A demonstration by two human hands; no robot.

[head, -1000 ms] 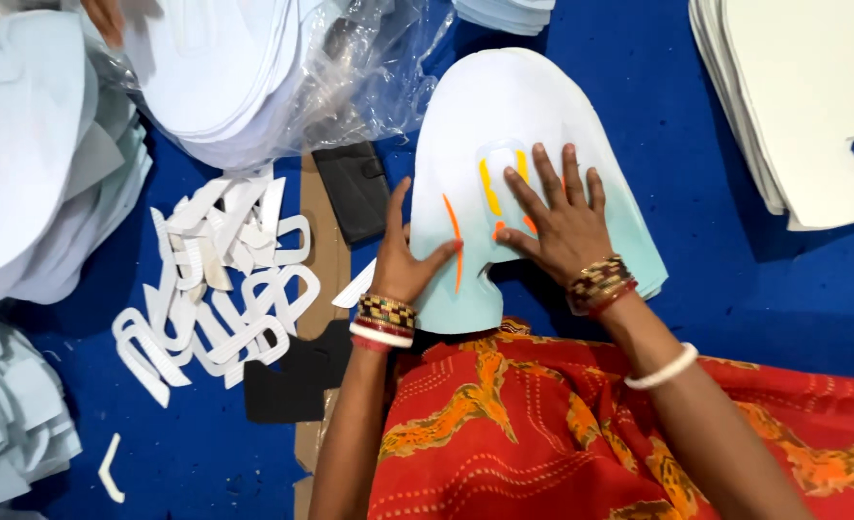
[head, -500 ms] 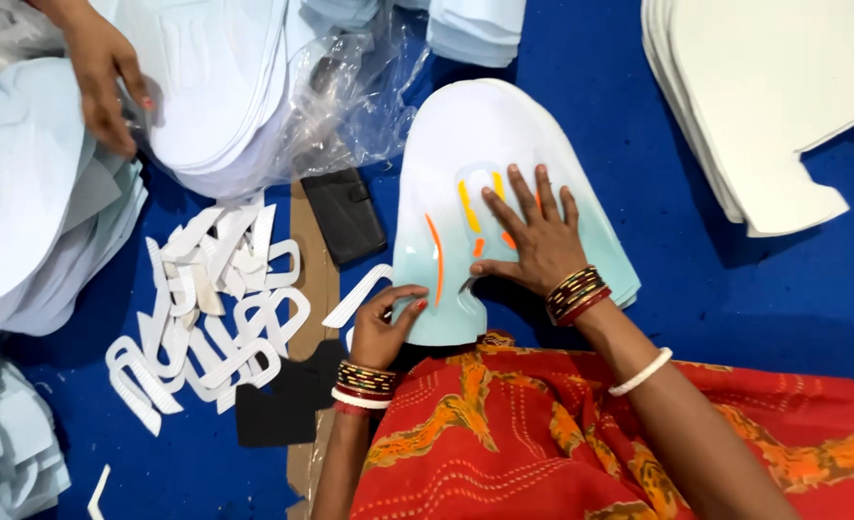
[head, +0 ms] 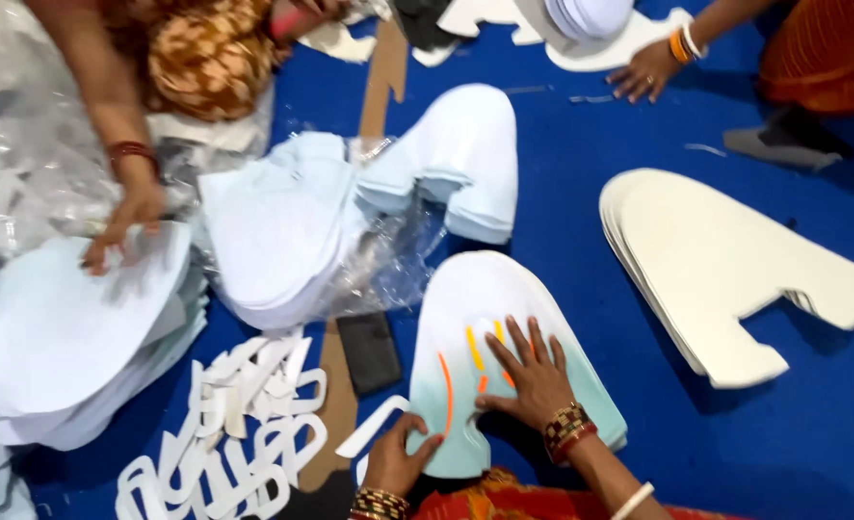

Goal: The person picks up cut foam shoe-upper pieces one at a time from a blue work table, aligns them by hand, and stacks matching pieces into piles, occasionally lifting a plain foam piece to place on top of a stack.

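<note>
From the head camera I look down on a blue floor mat (head: 562,221) covered in cut foam shapes. My right hand (head: 535,377) lies flat, fingers spread apart, on the pale blue foam sheet (head: 475,289) right in front of me; the palm presses on the sheet's lower middle, beside three curved orange slits (head: 444,390) cut through it. My left hand (head: 395,462) is at the sheet's lower left edge, thumb on top of the foam and fingers curled under it, so it looks pinched on that edge, though I cannot see the fingertips. Both wrists carry bangles. The sheet lies on the mat just above my orange patterned lap (head: 504,496).

Left of my left hand a white foam strip (head: 374,426) rests near the sheet's edge, and further left there is a heap of white cut-out scraps (head: 244,424). A dark flat rectangle (head: 369,351) lies between the scraps and the sheet. A stack of cream foam pieces (head: 716,270) sits well apart to the right. Above, more pale blue pieces (head: 282,231) lie partly in crumpled clear plastic (head: 398,260).

At the left another person's hand (head: 123,226) rests on a white stack (head: 61,327). At the top right a third person's hand (head: 643,75) touches the mat.
</note>
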